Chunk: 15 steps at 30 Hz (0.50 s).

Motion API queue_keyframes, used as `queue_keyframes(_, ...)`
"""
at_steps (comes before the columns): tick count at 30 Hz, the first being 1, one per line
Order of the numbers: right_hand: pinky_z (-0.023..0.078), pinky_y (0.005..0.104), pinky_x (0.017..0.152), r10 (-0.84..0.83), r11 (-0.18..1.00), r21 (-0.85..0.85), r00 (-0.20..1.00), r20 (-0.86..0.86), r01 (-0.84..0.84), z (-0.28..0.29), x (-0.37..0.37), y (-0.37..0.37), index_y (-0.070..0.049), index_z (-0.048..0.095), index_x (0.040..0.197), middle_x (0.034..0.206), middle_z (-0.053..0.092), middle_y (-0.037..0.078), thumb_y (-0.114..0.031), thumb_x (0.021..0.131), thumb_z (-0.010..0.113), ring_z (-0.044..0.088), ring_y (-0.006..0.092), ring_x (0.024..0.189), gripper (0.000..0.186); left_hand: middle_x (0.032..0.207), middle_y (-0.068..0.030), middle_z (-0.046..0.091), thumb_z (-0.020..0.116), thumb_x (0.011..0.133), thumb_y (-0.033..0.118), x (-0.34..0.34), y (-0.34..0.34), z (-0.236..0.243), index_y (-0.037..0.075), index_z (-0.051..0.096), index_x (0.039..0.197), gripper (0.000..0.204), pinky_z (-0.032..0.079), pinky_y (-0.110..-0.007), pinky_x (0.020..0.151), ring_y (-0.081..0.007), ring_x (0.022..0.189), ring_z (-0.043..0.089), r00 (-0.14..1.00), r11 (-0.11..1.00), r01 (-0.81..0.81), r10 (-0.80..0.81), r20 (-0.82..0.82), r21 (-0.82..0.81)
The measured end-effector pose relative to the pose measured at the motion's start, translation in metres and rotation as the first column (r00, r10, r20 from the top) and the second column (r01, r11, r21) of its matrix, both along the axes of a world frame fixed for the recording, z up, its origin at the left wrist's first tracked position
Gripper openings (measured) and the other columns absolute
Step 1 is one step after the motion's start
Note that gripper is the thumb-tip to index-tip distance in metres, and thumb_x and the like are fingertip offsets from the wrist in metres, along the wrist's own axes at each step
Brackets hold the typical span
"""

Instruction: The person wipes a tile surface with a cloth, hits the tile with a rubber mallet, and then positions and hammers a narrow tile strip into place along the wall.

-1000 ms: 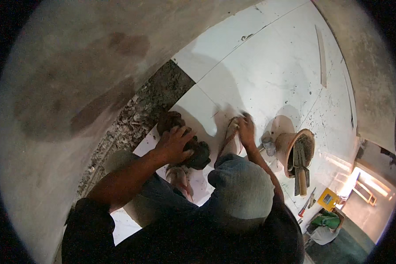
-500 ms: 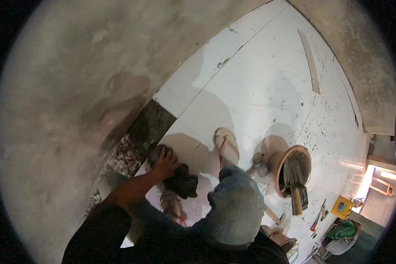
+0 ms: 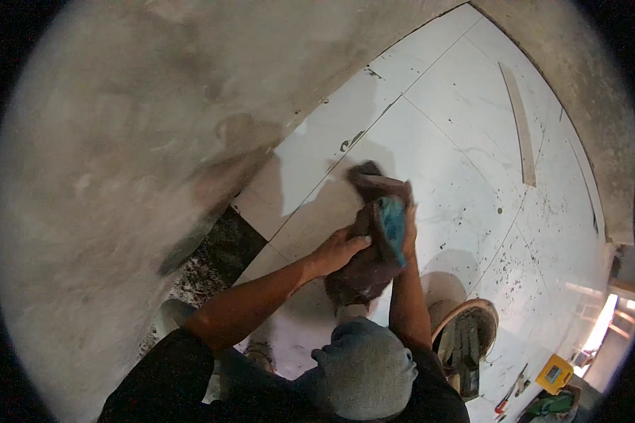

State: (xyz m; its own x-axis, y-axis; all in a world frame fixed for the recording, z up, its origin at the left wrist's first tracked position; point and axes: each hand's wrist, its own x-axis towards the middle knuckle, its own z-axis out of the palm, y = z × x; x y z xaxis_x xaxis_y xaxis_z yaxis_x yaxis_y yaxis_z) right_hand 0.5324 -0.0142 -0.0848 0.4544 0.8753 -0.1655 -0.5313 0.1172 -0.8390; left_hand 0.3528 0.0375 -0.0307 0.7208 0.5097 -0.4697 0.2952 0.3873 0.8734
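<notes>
A dark brown cloth (image 3: 363,268) with a teal patch hangs bunched and partly folded in front of me, raised over the white tiled floor. My left hand (image 3: 340,252) grips its left side, with the thumb lying on top. At the cloth's right edge is my right hand (image 3: 410,220), closed round it, its fingers mostly hidden behind the fabric. One loose end of the cloth sticks out beyond my hands and is slightly blurred. My bent knee (image 3: 363,366) is just below the cloth.
A strip of untiled dark floor (image 3: 229,243) runs along the left wall (image 3: 120,162). To my right stands a bucket (image 3: 441,328) holding trowel-like tools. Farther right are a yellow case (image 3: 554,374) and a red-handled tool (image 3: 501,407). A thin flat strip (image 3: 518,127) lies on the far tiles (image 3: 437,162).
My left hand has lifted the cloth from the floor beside the untiled strip and brought it forward and right. My right hand has come into view and taken hold of it.
</notes>
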Motion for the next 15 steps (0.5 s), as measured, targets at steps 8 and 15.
queue_keyframes(8,0.04,0.0454,0.103,0.271,0.963,0.103,0.865,-0.422,-0.251,-0.034,0.088,0.047,-0.007,0.029,0.147,0.142,0.041,0.014,-0.059,0.095,0.033,0.044,0.0312,0.126,0.073,0.132,-0.0138,0.051,0.043,0.096,0.05,0.053,0.055,-0.059,0.005,0.044,0.135,0.06,0.046,-0.04,0.099,-0.0243,0.118,0.052,0.866,0.681,-0.097,0.417,0.275,-0.726)
queue_keyframes(15,0.043,0.0397,0.099,0.227,0.94,-0.303,0.948,0.222,-0.155,-0.002,0.071,0.101,-0.007,0.036,0.14,0.13,0.053,0.021,-0.05,0.084,0.065,0.054,0.0333,0.117,0.076,0.139,-0.0183,0.041,0.051,0.097,0.032,0.133,0.058,-0.078,0.01,0.01,0.148,0.07,0.045,-0.045,0.098,-0.0336,0.113,0.055,0.883,0.865,-0.451,0.469,-0.033,0.219)
